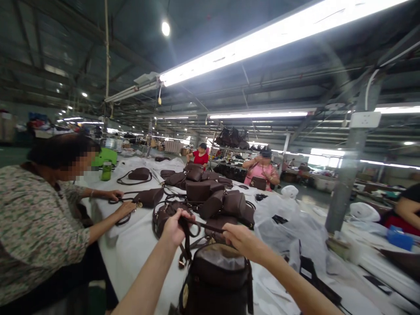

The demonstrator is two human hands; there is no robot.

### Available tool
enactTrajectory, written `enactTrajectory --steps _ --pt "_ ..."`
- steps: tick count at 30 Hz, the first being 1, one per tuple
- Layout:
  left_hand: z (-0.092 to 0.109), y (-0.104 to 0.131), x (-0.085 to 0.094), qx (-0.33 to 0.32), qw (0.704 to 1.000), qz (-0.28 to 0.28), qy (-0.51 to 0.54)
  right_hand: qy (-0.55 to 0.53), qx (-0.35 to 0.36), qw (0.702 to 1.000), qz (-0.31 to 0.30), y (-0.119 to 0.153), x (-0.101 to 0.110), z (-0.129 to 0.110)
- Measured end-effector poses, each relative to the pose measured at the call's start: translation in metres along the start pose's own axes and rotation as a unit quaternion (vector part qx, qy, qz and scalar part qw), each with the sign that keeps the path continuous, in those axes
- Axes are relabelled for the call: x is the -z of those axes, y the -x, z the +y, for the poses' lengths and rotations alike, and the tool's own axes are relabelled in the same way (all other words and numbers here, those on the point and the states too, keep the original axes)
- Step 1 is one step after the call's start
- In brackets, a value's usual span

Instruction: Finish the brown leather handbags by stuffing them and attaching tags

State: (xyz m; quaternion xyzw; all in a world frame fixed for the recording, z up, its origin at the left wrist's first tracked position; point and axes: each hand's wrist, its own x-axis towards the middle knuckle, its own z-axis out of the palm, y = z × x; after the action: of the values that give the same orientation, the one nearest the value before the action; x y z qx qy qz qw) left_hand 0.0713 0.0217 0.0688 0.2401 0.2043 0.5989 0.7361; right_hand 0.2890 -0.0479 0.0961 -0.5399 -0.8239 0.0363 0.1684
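A dark brown strap (210,226) stretches between my two hands, above a dark brown bag. My left hand (175,227) is closed round its left part, where loops of strap hang down with a metal clasp below. My right hand (241,239) pinches the strap's right end. The bag (216,280) stands upright right in front of me, its top open and a pale lining with clear plastic showing inside. Just beyond my hands lies a pile of finished-looking brown handbags (198,191) on the white-covered table (131,262).
At the left a co-worker in a flowered shirt (36,232) handles a brown bag (149,197) by its strap. A green bottle (106,170) stands behind. Crumpled clear plastic bags (288,232) lie to the right, near a metal post (348,175). Two more people work across the table.
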Motion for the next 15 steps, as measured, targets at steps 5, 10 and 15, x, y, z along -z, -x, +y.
enactTrajectory --steps 5,10,15 --pt "0.011 0.004 -0.005 0.047 0.992 -0.069 -0.098 0.066 0.022 0.997 0.014 0.012 0.022 0.011" --pt "-0.017 0.017 -0.037 0.101 0.916 -0.211 -0.327 0.164 -0.027 0.986 0.021 -0.015 0.030 -0.027" --pt "-0.015 0.025 -0.042 0.094 0.877 -0.231 -0.411 0.180 -0.034 0.981 0.056 -0.028 0.030 -0.026"
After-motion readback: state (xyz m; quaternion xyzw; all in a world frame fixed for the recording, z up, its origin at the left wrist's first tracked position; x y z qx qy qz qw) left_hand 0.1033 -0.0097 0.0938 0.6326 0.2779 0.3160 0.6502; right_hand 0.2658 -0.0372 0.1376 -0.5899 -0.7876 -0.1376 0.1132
